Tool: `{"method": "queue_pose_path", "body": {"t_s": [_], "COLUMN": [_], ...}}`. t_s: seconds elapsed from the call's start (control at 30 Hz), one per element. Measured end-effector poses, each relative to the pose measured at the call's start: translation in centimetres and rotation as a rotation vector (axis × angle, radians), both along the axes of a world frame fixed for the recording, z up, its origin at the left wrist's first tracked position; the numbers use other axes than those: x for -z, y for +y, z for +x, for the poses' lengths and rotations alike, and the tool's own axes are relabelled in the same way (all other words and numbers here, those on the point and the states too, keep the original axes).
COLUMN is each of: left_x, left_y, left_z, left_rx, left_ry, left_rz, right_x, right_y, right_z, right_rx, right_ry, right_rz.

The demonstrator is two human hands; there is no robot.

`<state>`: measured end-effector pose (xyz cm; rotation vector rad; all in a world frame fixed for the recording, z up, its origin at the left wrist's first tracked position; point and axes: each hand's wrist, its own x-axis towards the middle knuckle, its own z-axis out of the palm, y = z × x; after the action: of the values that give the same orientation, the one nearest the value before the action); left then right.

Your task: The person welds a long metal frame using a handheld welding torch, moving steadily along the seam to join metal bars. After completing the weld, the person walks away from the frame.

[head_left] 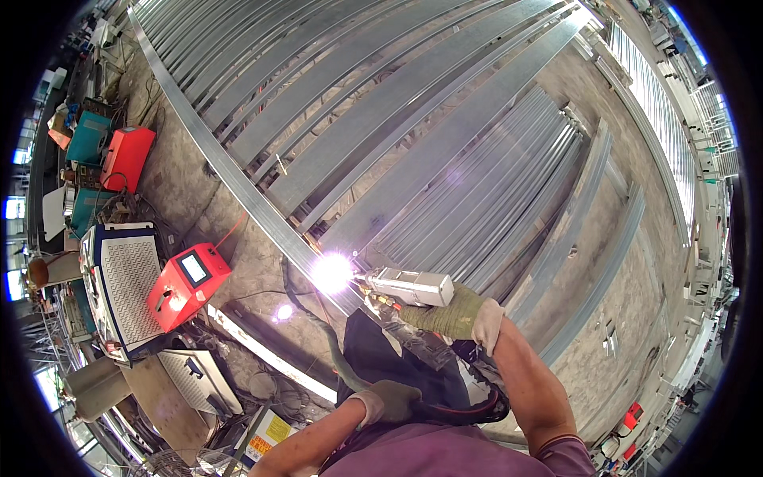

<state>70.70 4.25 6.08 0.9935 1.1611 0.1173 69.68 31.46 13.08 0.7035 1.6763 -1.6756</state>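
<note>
My right hand [455, 316], in a green work glove with a pale cuff, is closed round the grip of a silver handheld welding gun [413, 286]. The nozzle points left, at the end of a long steel bar [238, 191] where a cross piece [373, 219] meets it. A glaring white-violet weld light [332, 273] burns there and hides the joint. Lower down, close to my body, my gloved left hand [391, 400] is wrapped round a thick dark hose [461, 411]. The hose runs on from both sides of that hand.
Galvanized steel slats stretch away in rows beyond the bar, with a stack of profiles [485, 199] at right. Red machines [191, 285] and a white perforated cabinet [127, 278] stand on the left. A hose [322, 326] crosses the concrete floor, beside a bright strip [274, 358].
</note>
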Motion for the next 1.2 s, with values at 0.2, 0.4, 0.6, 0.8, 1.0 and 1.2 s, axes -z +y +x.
{"method": "queue_pose_path", "body": {"t_s": [0.2,0.4,0.6,0.8,1.0,1.2], "left_x": [-0.4,-0.1,0.0,1.0,0.8,1.0], "left_y": [0.7,0.4,0.6,-0.3,-0.1,-1.2], "left_z": [-0.1,0.1,0.2,1.0,0.4,-0.2], "left_rx": [0.033,0.024,0.031,-0.002,0.02,-0.01], "left_ry": [-0.002,-0.009,-0.019,-0.011,-0.026,-0.03], "left_rz": [-0.027,0.002,0.024,0.098,0.083,0.078], "right_x": [-0.6,0.0,2.1,1.3,0.9,-1.7], "right_y": [0.1,0.0,-0.7,-1.9,0.4,1.0], "right_z": [-0.1,0.3,1.3,2.5,4.6,2.8], "right_rx": [-0.005,-0.04,0.04,0.02,0.246,0.299], "right_ry": [0.024,0.008,0.16,-0.17,-0.05,0.115], "right_rz": [-0.011,0.044,0.052,0.196,0.111,0.097]}}
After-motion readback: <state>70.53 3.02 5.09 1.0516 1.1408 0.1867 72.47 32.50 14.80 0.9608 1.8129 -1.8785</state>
